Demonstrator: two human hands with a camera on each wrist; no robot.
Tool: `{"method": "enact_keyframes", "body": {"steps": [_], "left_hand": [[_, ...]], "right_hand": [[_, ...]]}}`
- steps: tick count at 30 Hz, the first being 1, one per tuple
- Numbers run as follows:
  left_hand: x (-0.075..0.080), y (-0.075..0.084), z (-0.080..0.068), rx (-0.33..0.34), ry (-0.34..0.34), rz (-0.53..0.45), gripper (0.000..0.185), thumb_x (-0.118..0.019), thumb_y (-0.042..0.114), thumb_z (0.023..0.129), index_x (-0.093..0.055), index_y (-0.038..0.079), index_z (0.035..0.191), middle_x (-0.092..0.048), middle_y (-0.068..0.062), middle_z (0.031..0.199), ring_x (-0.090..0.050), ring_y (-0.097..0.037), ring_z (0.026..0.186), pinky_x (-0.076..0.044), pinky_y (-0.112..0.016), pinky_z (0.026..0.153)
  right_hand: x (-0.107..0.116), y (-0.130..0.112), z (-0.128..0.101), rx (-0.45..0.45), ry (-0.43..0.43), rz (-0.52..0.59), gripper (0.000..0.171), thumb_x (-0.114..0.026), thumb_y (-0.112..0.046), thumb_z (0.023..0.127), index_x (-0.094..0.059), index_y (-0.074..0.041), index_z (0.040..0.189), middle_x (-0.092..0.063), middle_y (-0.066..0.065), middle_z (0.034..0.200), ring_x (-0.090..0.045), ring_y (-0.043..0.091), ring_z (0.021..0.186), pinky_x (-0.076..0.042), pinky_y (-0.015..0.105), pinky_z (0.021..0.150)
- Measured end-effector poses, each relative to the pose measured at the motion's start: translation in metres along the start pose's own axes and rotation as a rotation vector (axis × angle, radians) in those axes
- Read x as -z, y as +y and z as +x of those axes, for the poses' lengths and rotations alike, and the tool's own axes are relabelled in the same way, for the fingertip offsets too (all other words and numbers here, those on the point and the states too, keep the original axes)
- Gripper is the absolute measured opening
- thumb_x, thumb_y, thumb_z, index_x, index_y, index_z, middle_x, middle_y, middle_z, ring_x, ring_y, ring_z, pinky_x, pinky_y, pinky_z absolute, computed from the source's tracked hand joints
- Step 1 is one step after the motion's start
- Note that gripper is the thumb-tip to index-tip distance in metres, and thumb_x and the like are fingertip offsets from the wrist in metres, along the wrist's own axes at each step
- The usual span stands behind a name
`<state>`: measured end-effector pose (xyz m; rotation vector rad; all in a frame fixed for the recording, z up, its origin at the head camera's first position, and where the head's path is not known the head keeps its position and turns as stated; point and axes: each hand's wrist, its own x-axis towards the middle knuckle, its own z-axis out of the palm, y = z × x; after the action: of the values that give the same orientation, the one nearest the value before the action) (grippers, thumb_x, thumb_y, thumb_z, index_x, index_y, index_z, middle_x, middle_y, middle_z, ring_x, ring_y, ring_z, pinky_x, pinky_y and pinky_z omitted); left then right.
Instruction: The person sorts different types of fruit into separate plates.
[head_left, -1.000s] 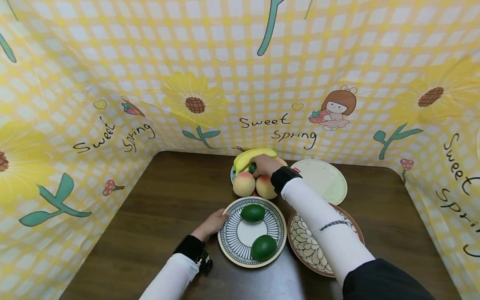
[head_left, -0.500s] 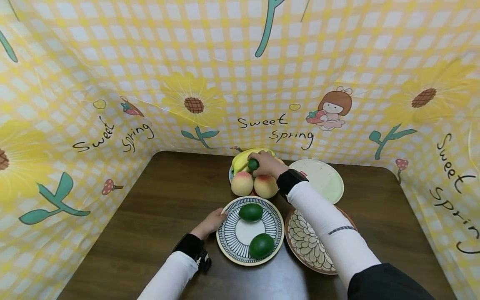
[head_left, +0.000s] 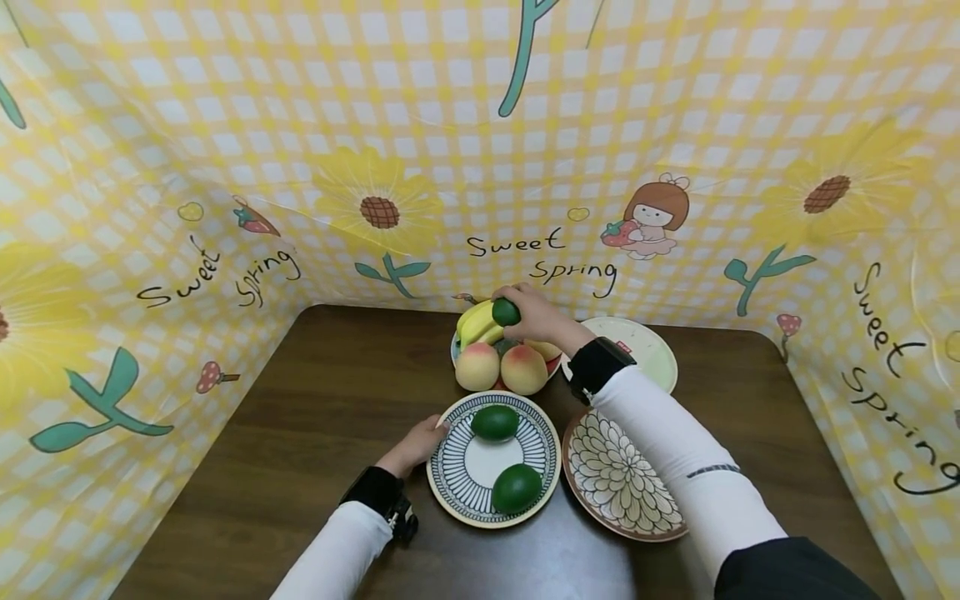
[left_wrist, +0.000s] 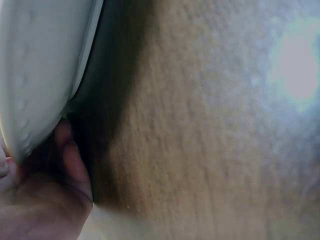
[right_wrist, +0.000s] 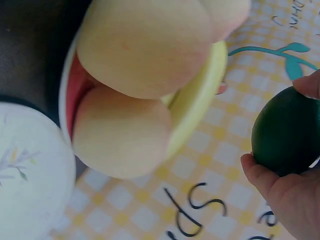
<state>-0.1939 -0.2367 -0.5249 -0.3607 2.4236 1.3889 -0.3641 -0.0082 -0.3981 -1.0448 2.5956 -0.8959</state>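
In the head view my right hand (head_left: 536, 315) grips a dark green oval, avocado-like fruit (head_left: 506, 312) above the back of the fruit bowl (head_left: 454, 353). The right wrist view shows the fruit (right_wrist: 285, 132) between thumb and fingers, apart from the peaches (right_wrist: 122, 132). My left hand (head_left: 415, 444) holds the left rim of a blue-and-white patterned plate (head_left: 467, 492); in the left wrist view its fingers (left_wrist: 75, 162) lie under the rim. Two more green fruits, one farther back (head_left: 495, 423) and one nearer (head_left: 517, 488), lie on that plate.
Bananas (head_left: 480, 323) and peaches (head_left: 523, 369) fill the bowl. A pale plate (head_left: 648, 354) stands behind right. A brown-rimmed floral plate (head_left: 618, 483) sits beside the patterned plate, partly under my right forearm. A checked cloth (head_left: 420, 100) hangs behind the dark wooden table (head_left: 315, 400).
My right hand has lifted the green fruit up out of the bowl, uncovering more of the peaches. My left hand stays at the plate's rim. The head view has shifted slightly.
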Motion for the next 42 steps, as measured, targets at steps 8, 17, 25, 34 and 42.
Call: {"method": "enact_keyframes", "body": {"steps": [8, 17, 25, 34, 42], "left_hand": [[0.001, 0.000, -0.001, -0.018, -0.011, 0.027, 0.041, -0.036, 0.019, 0.110, -0.050, -0.007, 0.139, -0.066, -0.021, 0.111, -0.065, -0.025, 0.101, -0.046, -0.043, 0.103], [0.000, -0.003, 0.000, -0.002, -0.022, 0.016, 0.041, -0.035, 0.020, 0.111, -0.049, -0.006, 0.141, -0.067, -0.019, 0.112, -0.065, -0.021, 0.099, -0.046, -0.043, 0.103], [0.000, -0.004, 0.002, -0.014, -0.019, 0.016, 0.040, -0.036, 0.019, 0.110, -0.050, -0.006, 0.138, -0.070, -0.016, 0.103, -0.065, -0.014, 0.087, -0.049, -0.031, 0.090], [0.001, 0.000, 0.000, -0.024, -0.062, 0.003, 0.046, -0.033, 0.020, 0.110, -0.044, -0.007, 0.146, -0.057, -0.028, 0.139, -0.055, -0.039, 0.130, -0.038, -0.052, 0.116], [0.001, 0.000, 0.001, -0.032, -0.052, -0.026, 0.039, -0.038, 0.023, 0.110, -0.052, -0.007, 0.132, -0.065, -0.020, 0.115, -0.064, -0.012, 0.085, -0.050, -0.022, 0.079]], "right_hand": [[0.006, -0.029, -0.017, 0.097, 0.043, -0.100, 0.059, -0.074, -0.017, 0.092, -0.053, -0.014, 0.148, -0.046, 0.022, 0.150, -0.054, 0.037, 0.123, -0.052, 0.045, 0.095], [-0.008, -0.056, -0.039, 0.234, 0.030, -0.114, 0.059, -0.078, -0.023, 0.092, -0.057, -0.017, 0.146, -0.049, 0.019, 0.147, -0.050, 0.039, 0.131, -0.054, 0.043, 0.095], [-0.032, -0.068, -0.057, 0.372, -0.032, -0.216, 0.055, -0.080, -0.020, 0.089, -0.061, -0.018, 0.141, -0.054, 0.018, 0.140, -0.054, 0.034, 0.123, -0.050, 0.043, 0.100], [-0.077, -0.065, -0.074, 0.464, -0.172, -0.308, 0.054, -0.081, -0.020, 0.087, -0.062, -0.017, 0.138, -0.058, 0.013, 0.137, -0.056, 0.027, 0.120, -0.049, 0.037, 0.101], [-0.103, -0.060, -0.083, 0.451, -0.280, -0.317, 0.054, -0.080, -0.022, 0.089, -0.061, -0.020, 0.139, -0.056, 0.012, 0.142, -0.053, 0.028, 0.129, -0.045, 0.040, 0.110]]}}
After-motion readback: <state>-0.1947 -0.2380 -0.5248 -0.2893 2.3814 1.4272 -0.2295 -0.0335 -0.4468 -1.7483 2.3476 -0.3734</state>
